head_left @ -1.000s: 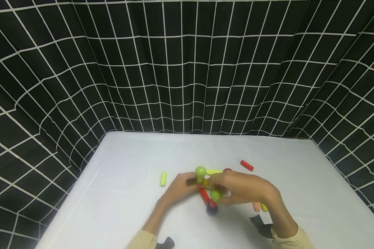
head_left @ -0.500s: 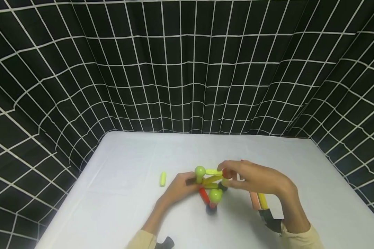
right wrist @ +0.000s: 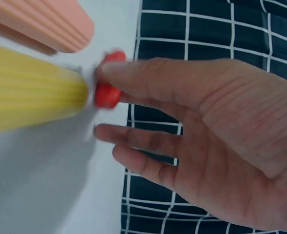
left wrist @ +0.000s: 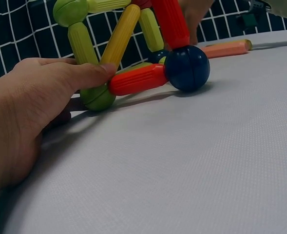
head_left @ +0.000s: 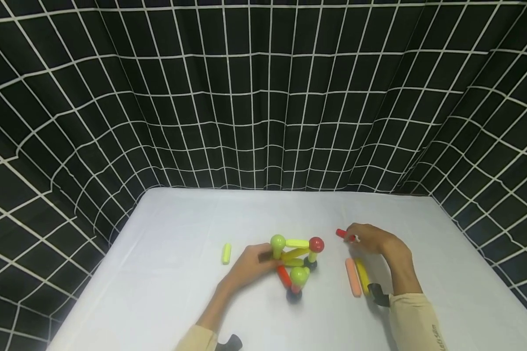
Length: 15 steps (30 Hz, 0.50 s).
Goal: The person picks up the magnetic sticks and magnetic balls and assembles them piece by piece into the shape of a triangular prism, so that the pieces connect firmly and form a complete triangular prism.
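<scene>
A frame of plastic rods and balls stands on the white table. In the head view it has a green ball (head_left: 278, 242) at top left, a red ball (head_left: 316, 244) at top right, and a nearer green ball (head_left: 298, 276). My left hand (left wrist: 31, 102) grips its lower left corner, thumb against the slanted yellow rod (left wrist: 120, 35) just above the bottom green ball (left wrist: 98, 97). A red rod (left wrist: 138, 79) joins that corner to a dark blue ball (left wrist: 187, 68). My right hand (head_left: 373, 239) pinches a loose red rod (head_left: 340, 233) between thumb and index finger, other fingers extended.
An orange rod (head_left: 353, 277) and a yellow rod (head_left: 362, 275) lie side by side, nearer than my right hand. A lime rod (head_left: 226, 253) lies left of my left hand. Behind the table (head_left: 193, 209) hangs a black curtain (head_left: 263, 112) with white grid lines.
My right hand has left the frame of rods, first its near green ball, then its red ball, and moved right to the loose red rod. My left hand stays at the lower left corner.
</scene>
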{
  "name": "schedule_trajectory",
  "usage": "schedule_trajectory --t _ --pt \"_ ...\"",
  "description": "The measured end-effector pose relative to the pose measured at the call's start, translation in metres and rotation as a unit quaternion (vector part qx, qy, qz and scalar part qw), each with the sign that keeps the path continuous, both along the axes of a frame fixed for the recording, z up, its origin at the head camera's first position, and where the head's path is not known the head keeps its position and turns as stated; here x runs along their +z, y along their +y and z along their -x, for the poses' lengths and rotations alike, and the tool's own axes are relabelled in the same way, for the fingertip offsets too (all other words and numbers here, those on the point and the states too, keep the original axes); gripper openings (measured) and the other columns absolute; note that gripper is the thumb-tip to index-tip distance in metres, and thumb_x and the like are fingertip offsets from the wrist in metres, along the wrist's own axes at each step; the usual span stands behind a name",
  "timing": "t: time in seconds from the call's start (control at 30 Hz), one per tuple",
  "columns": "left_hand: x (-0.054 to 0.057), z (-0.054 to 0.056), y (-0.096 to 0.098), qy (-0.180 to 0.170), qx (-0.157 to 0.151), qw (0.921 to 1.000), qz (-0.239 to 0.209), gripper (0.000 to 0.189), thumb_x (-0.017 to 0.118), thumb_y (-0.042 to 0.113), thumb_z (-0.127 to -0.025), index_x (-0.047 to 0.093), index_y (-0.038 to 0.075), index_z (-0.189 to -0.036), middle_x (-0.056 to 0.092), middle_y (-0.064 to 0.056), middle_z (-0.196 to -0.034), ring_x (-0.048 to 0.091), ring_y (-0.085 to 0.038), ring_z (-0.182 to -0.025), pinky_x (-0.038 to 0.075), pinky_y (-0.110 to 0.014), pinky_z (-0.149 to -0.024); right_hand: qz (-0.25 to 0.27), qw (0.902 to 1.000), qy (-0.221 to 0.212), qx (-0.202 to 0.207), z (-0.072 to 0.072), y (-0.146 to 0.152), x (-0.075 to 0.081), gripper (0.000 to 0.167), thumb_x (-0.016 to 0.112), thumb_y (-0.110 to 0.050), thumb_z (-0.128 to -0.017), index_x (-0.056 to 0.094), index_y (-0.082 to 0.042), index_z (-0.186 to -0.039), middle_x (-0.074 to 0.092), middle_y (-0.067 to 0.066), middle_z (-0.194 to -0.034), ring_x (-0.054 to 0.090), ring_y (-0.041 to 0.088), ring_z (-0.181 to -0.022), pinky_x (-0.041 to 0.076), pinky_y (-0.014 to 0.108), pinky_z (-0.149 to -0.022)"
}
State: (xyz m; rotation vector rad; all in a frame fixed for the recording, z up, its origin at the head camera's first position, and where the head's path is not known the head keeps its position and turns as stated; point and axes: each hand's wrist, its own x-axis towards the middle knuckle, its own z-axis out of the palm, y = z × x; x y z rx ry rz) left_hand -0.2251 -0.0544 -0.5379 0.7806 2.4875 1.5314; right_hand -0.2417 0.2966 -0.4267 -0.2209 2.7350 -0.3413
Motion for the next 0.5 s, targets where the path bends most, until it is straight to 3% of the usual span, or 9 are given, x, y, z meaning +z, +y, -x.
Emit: schedule_trajectory --t 0.13,0.3,0.5 --pt "0.0 0.0 0.0 0.007 0.0 1.0 0.001 0.028 0.075 0.041 -0.095 0.073 0.033 -0.122 0.075 0.016 -0.121 0.067 -0.009 -0.124 0.048 -0.044 -0.116 -0.005 1.0 -0.001 -0.006 0.0 0.003 0.003 0.018 0.069 -0.009 -0.095 0.07 -0.013 -0.113 0.07 0.014 -0.116 0.061 0.032 -0.105 0.055 0.06 -0.097" --pt "0.0 0.0 -0.002 0.007 0.001 1.0 -0.002 0.027 0.075 0.041 -0.095 0.073 0.034 -0.12 0.076 0.016 -0.121 0.067 -0.01 -0.125 0.047 -0.046 -0.117 -0.005 0.9998 0.02 0.003 0.005 -0.001 -0.006 0.027 0.069 0.0 -0.094 0.064 -0.011 -0.118 0.069 0.011 -0.107 0.061 0.027 -0.099 0.058 0.053 -0.092" --pt "-0.003 0.0 -0.001 -0.001 -0.003 1.0 0.001 0.028 0.074 0.043 -0.095 0.072 0.035 -0.122 0.074 0.017 -0.125 0.065 -0.009 -0.129 0.045 -0.045 -0.119 -0.028 0.9992 0.03 0.002 0.005 -0.003 -0.009 0.025 0.073 0.002 -0.09 0.073 -0.011 -0.112 0.069 0.006 -0.099 0.06 0.023 -0.093 0.057 0.052 -0.094"
